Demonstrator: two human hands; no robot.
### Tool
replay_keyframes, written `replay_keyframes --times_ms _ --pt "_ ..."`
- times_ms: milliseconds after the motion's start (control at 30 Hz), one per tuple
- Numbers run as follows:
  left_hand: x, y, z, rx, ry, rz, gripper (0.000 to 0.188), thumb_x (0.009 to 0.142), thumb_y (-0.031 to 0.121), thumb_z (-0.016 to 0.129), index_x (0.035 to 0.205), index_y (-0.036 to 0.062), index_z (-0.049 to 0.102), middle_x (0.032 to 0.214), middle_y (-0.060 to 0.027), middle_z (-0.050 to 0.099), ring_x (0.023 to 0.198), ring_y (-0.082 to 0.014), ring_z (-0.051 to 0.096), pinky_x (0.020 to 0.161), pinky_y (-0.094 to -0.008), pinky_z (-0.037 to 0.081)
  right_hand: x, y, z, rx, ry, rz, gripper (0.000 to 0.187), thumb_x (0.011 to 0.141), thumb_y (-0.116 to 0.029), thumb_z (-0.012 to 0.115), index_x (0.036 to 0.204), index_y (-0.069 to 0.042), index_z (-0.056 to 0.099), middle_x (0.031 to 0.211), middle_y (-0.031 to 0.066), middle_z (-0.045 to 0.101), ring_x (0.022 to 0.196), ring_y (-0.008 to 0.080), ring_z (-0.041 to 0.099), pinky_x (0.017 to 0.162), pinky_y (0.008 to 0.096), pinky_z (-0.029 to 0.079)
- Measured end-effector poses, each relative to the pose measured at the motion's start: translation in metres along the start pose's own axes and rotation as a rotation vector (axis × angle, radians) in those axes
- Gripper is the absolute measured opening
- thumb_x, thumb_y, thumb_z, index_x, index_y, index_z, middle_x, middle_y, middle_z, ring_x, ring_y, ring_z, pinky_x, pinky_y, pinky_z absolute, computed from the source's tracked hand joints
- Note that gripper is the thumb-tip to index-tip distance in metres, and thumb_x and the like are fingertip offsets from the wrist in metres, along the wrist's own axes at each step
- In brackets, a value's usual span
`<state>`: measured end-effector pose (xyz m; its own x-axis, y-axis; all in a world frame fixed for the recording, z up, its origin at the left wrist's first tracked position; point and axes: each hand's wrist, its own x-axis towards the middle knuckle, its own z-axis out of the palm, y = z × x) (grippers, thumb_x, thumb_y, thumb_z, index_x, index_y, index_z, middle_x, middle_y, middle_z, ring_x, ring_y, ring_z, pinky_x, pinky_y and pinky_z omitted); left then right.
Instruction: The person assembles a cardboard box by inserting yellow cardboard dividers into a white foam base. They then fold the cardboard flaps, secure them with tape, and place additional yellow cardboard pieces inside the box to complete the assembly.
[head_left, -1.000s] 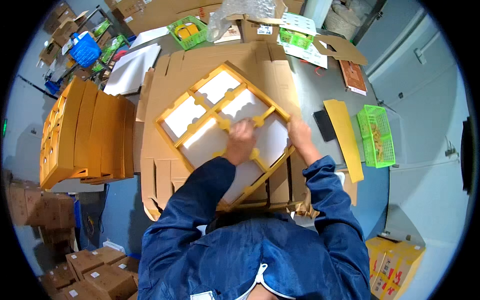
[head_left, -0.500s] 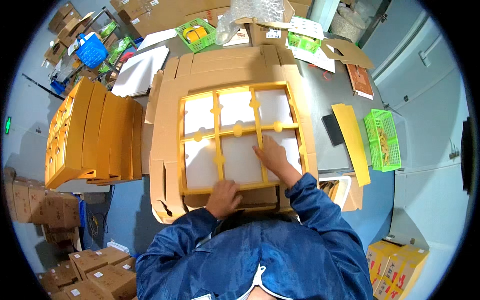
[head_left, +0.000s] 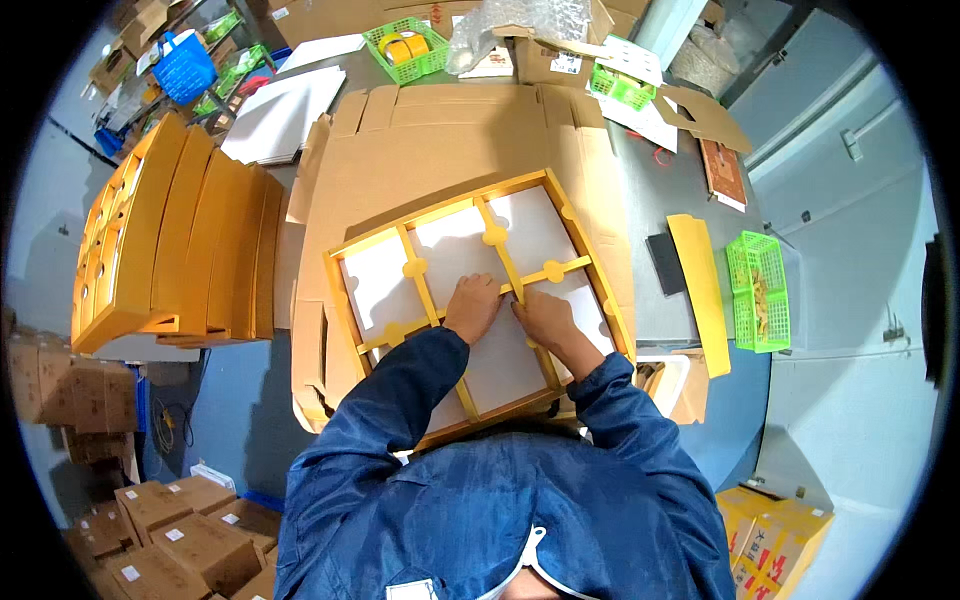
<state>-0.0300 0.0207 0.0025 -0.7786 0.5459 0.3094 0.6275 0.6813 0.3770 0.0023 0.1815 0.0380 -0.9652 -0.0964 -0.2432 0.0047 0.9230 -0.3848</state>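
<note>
Left hand [head_left: 474, 307] and right hand [head_left: 553, 322] nearly meet over a yellow tray [head_left: 595, 280].
The tray lies beneath both on cardboard [head_left: 430, 130], long axis slanting away rightward; right hand nearer the divider [head_left: 508, 262] between them; whether either grips, I cannot tell.

A blue floor [head_left: 225, 410] showed beneath the grey-topped table [head_left: 655, 320]. Pale walls [head_left: 840, 290] rose on 2 sides, the right-hand side bearing metal fittings [head_left: 892, 331]. A light post [head_left: 668, 35] stood behind; shadows darkened floor and wall.
</note>
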Motion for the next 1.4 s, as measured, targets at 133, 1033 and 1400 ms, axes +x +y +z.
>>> replay_keyframes --times_ms 133,1033,1400 --pt "0.002 0.006 -0.005 -0.048 0.002 -0.040 0.007 0.078 0.010 0.060 0.080 0.0041 0.056 0.080 -0.0136 0.055 0.079 -0.0324 0.054 0.072 -0.0413 0.042 -0.003 0.004 0.005 -0.300 -0.044 -0.159 0.025 0.090 -0.027 0.048 0.092 -0.004 0.057 0.076 0.0148 0.064 0.068 0.0338 0.065 0.057 0.0453 0.051" --pt "-0.176 -0.018 -0.079 -0.055 0.336 -0.834 0.052 0.090 0.012 0.051 0.135 -0.0016 0.031 0.130 -0.0276 0.038 0.119 -0.0454 0.039 0.100 -0.0467 0.034 0.017 -0.059 0.019 -0.071 0.297 -0.828 0.040 0.076 0.001 0.048 0.116 0.000 0.054 0.120 0.0161 0.056 0.123 0.0304 0.045 0.108 0.0443 0.027" --pt "-0.273 -0.034 -0.024 -0.457 0.343 -1.039 0.064 0.087 0.030 0.059 0.135 -0.0027 0.032 0.125 -0.0275 0.045 0.114 -0.0389 0.047 0.095 -0.0414 0.040 0.000 -0.010 -0.011 0.043 0.382 -0.572 0.061 0.076 -0.009 0.058 0.133 0.001 0.038 0.138 0.0202 0.040 0.130 0.0368 0.033 0.107 0.0465 0.026"
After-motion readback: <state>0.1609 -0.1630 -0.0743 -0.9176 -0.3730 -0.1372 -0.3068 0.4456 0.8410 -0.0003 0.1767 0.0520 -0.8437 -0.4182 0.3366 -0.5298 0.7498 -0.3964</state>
